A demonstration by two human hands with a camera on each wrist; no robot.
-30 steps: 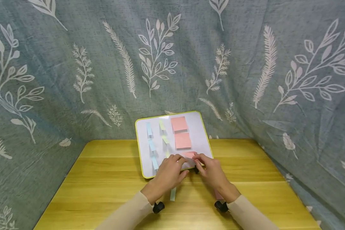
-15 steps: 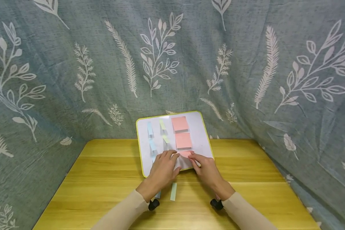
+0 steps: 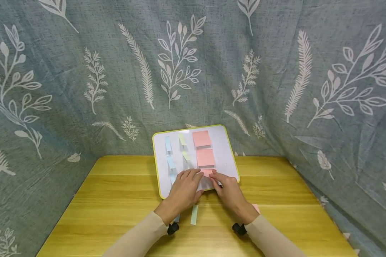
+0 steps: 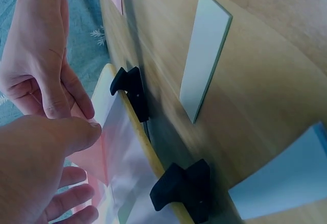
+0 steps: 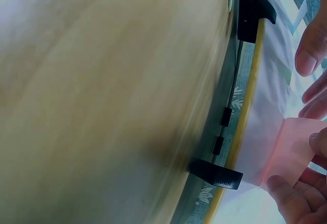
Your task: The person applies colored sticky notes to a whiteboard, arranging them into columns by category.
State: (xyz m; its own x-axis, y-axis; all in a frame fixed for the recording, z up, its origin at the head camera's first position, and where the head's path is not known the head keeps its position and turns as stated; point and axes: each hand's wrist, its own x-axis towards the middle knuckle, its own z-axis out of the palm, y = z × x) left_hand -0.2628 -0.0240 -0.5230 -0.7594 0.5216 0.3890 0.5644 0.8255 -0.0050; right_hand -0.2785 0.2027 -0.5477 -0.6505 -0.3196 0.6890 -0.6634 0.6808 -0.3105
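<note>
A white board (image 3: 223,153) with a yellow rim leans tilted on the table. Near its lower edge, my right hand (image 3: 229,189) pinches a pink sticky note (image 5: 294,150) between thumb and fingers. The note lies against the board and bends outward in the right wrist view. My left hand (image 3: 184,187) has its fingertips at the note's left side, thumb apart from the fingers (image 4: 66,198). Above the held note are two other pink notes (image 3: 205,157). Blue strips (image 3: 168,144) and green strips (image 3: 182,139) form columns to the left; my left hand hides the lower part.
On the wooden table (image 3: 115,200) lie a pale green strip pad (image 4: 204,55), a blue pad (image 4: 286,178) and a pink pad (image 3: 256,207) partly behind my right wrist. Black feet (image 4: 186,188) hold the board's lower edge. A leaf-patterned curtain (image 3: 209,71) surrounds the table.
Both hands have shifted slightly left and my left fingertips have come closer to the pink note. The right hand keeps its pinch. More of the pink pad shows beside my right wrist.
</note>
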